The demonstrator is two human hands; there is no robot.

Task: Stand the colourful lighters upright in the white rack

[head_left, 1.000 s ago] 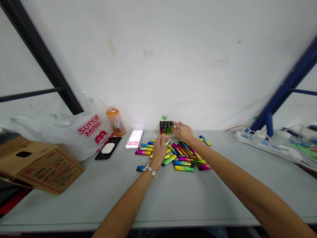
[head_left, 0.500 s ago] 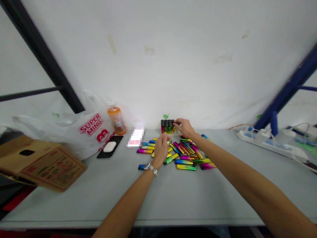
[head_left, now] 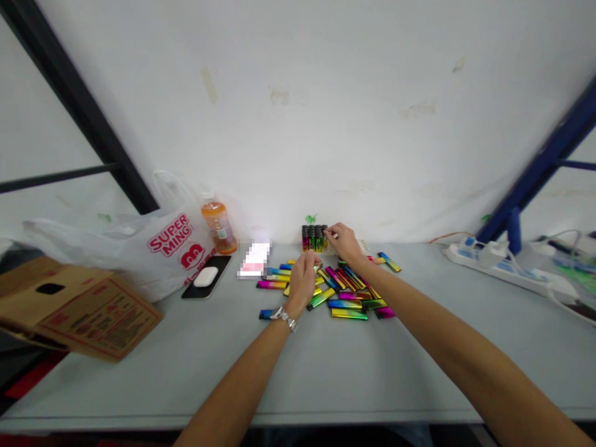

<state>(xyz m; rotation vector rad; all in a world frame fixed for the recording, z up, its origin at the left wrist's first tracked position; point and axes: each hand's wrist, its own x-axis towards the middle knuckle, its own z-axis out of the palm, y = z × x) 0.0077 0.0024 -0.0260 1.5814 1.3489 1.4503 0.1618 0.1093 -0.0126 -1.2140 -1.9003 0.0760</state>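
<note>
Shiny rainbow-coloured lighters (head_left: 344,304) lie in a loose pile on the grey table. Behind them, a block of upright lighters (head_left: 312,238) with black tops stands in rows in a pale tray (head_left: 365,246), partly hidden by my right hand. My right hand (head_left: 343,241) has thumb and fingers pinched around the top of a lighter at the right end of those rows. My left hand (head_left: 303,276) is closed over the pile's left side, just in front of the rows. A shiny lighter end shows at its fingertips; the rest is covered.
An orange bottle (head_left: 218,226), a plastic bag (head_left: 135,248), an open cardboard box (head_left: 97,313) and a black phone (head_left: 218,282) with a white case (head_left: 205,277) on it stand left. A blurred bright screen (head_left: 255,259) lies nearer. A power strip (head_left: 507,267) sits right.
My right forearm has shifted slightly left and down, showing more of a blue-and-yellow lighter at the pile's right. My right hand remains at the rows; my left hand has hardly moved.
</note>
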